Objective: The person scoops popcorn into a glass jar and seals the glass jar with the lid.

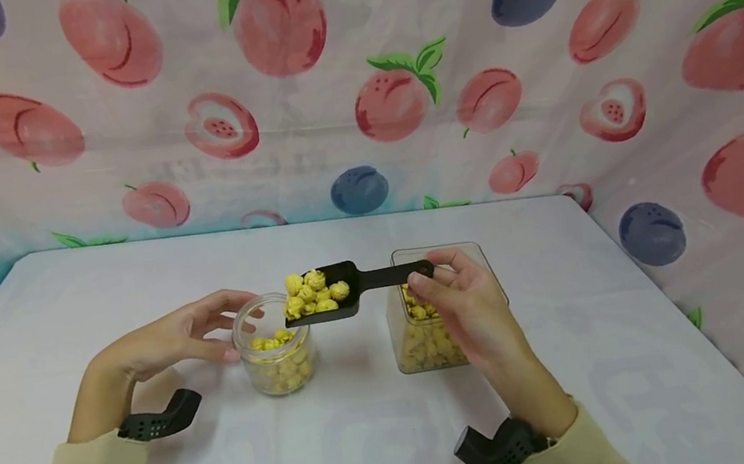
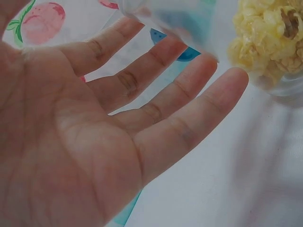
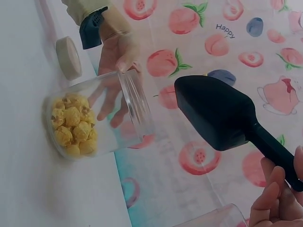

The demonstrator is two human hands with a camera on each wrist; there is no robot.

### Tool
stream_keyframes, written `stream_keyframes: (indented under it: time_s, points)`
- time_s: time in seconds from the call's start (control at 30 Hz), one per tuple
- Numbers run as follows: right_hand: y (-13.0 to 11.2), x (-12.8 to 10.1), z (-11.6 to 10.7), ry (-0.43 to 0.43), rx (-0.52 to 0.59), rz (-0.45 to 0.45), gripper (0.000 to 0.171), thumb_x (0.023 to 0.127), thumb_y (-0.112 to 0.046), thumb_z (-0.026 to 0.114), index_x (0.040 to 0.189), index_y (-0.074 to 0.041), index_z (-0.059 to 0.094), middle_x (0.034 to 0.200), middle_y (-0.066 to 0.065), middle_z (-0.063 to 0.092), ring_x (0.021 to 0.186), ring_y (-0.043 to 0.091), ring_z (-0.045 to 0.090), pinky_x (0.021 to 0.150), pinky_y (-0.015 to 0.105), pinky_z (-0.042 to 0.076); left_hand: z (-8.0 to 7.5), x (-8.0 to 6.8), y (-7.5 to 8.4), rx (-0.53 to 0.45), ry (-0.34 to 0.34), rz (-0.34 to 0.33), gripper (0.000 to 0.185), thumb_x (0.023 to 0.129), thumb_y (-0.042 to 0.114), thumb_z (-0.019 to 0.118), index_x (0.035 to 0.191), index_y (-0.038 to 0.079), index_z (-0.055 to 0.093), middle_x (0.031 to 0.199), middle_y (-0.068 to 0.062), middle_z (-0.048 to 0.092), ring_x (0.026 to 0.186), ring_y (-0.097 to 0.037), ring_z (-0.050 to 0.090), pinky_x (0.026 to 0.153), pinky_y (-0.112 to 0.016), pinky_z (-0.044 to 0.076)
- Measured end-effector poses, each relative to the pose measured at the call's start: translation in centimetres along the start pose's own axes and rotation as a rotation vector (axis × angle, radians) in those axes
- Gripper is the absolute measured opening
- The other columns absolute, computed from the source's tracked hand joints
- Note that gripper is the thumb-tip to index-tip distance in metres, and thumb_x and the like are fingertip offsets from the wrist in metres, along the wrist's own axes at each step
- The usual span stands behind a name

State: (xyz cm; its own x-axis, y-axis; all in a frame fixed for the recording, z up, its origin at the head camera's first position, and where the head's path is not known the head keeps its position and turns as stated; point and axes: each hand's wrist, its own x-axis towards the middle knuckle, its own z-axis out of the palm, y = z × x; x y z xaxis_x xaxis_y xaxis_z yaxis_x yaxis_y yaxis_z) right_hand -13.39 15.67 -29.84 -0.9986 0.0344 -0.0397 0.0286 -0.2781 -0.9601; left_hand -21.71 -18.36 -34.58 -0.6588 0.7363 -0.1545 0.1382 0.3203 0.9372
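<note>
Popcorn [image 1: 314, 291] piles high on our black scoop [image 1: 324, 296], pinched by our right hand [image 1: 460, 307]; tipping too fast, we could spill some past the small jar [image 1: 276, 356] our left hand [image 1: 173, 336] steadies, fingers spread.

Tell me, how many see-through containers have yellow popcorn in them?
2: the round clear glass jar beside the left hand, and the square clear plastic tub behind the right hand.

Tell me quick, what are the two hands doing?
Left hand: open, fingers straight beside the small glass jar, holding nothing.
Right hand: pinching the handle of the black scoop, which carries yellow popcorn over the jar.
</note>
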Motion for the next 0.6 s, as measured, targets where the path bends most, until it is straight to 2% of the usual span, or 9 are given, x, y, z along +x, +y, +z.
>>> stream_keyframes:
  time_s: [0.2, 0.6]
  points:
    - [0.28, -0.03, 0.14, -0.003, -0.010, -0.018, 0.022, 0.088, 0.009, 0.052, 0.095, -0.012, 0.050, 0.074, -0.006, 0.066, 0.070, 0.008, 0.059, 0.078, 0.017, 0.050, 0.03, -0.02, 0.01, -0.003, -0.005, 0.004, 0.064, 0.085, 0.011, 0.065, 0.140, 0.009, 0.033, 0.143, -0.021, 0.029, 0.124, -0.041, 0.037, 0.092, -0.042, 0.043]
    - [0.38, -0.31, 0.32, -0.009, -0.091, -0.036, 0.024, 0.085, 0.009, 0.058, 0.099, -0.010, 0.049, 0.080, -0.009, 0.070, 0.076, 0.007, 0.063, 0.079, 0.019, 0.050, 0.08, -0.05, -0.07, 0.002, -0.005, -0.004, 0.064, 0.085, 0.011, 0.065, 0.140, 0.009, 0.032, 0.145, -0.021, 0.027, 0.124, -0.040, 0.037, 0.092, -0.041, 0.043]
